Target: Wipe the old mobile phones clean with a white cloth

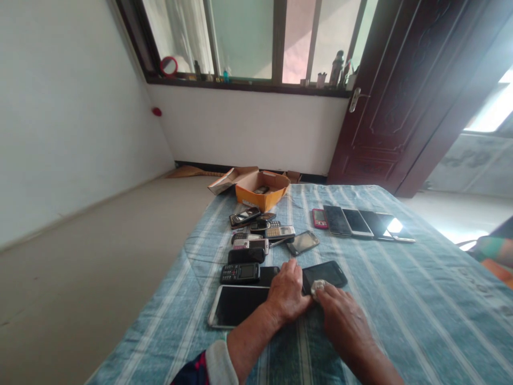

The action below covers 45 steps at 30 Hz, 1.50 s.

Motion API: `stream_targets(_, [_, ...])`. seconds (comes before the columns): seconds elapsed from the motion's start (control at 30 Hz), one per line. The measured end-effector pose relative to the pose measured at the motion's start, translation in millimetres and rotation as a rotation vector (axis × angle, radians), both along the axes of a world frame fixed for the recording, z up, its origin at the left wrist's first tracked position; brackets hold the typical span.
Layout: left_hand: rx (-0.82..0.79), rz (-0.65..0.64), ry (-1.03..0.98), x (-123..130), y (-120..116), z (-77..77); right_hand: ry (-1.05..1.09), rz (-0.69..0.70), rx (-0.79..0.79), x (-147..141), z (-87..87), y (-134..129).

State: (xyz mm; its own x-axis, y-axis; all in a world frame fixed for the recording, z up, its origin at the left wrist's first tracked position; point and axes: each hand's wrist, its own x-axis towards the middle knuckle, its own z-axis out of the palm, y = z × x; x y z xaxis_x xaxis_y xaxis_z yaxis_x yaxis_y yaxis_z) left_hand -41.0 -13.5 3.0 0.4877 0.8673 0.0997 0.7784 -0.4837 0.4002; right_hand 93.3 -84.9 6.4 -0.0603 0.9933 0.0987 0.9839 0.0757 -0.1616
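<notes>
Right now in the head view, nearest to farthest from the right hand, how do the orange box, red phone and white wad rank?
1. White wad: held in the right hand.
2. Red phone: farther up the cloth.
3. Orange box: cloth's far end, to the left.

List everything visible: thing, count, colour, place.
Wad: one, whitish, centre
Dark phone: one, black, centre
Large phone: one, white-edged, front
Other phones: many, mixed, middle
Phone row: about five, mixed, right
Box: one, orange, far end
Cloth: one, striped blue, underneath
Window: one, brown frame, back
Sill items: several, mixed, back
Door: one, maroon, right
Broom: one, tan, floor
Walls: two, white, left, back
Sleeve: one, multicoloured, left
Left hand: one, bare, centre
Right hand: one, bare, holding wad
</notes>
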Motion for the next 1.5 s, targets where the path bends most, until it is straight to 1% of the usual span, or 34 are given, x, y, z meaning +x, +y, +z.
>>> stream_targets(0.13, [-0.002, -0.005, -0.01, 0, 0, -0.6, -0.024, -0.007, -0.002, -1, 1.5, 2])
stream_targets(0.33, [-0.014, -0.006, 0.004, -1, 0, 2.8, -0.013, 0.006, 0.061, -9, -1.2, 1])
stream_targets(0.53, [-0.027, 0.001, 0.009, -1, -1, 2.0, 0.115, 0.034, 0.008, 1, 9.8, 1])
stream_targets(0.63, [-0.031, 0.001, 0.001, -1, -1, 1.2, 0.228, 0.057, 0.025, 8, 10.6, 1])
stream_targets(0.73, [-0.022, -0.006, -0.019, -2, 0, 0.3, 0.366, 0.105, 0.107, 12, 5.7, 3])
stream_targets(0.87, [-0.012, -0.004, -0.045, -2, 0, -1.0, 0.514, 0.152, 0.314, 13, -1.3, 6])
stream_targets(0.93, [0.006, -0.002, -0.049, -2, 0, -0.8, 0.563, 0.156, 0.388, 13, -3.5, 7])
stream_targets(1.1, [0.115, -0.02, -0.052, -2, -3, 2.4, 0.672, 0.129, 0.467, 13, -8.5, 10])
stream_targets(1.2, [0.17, -0.056, -0.121, -1, -6, 4.0, 0.706, 0.105, 0.474, 15, -11.6, 12])
stream_targets(1.3, [0.18, -0.145, -0.264, 1, -10, 4.3, 0.722, 0.097, 0.465, 17, -13.4, 13])
stream_targets(1.4, [0.139, -0.236, -0.413, 3, -13, 5.3, 0.744, 0.113, 0.46, 18, -13.7, 13])
stream_targets(1.5, [0.052, -0.275, -0.526, 5, -15, 8.7, 0.773, 0.117, 0.456, 18, -13.1, 13])
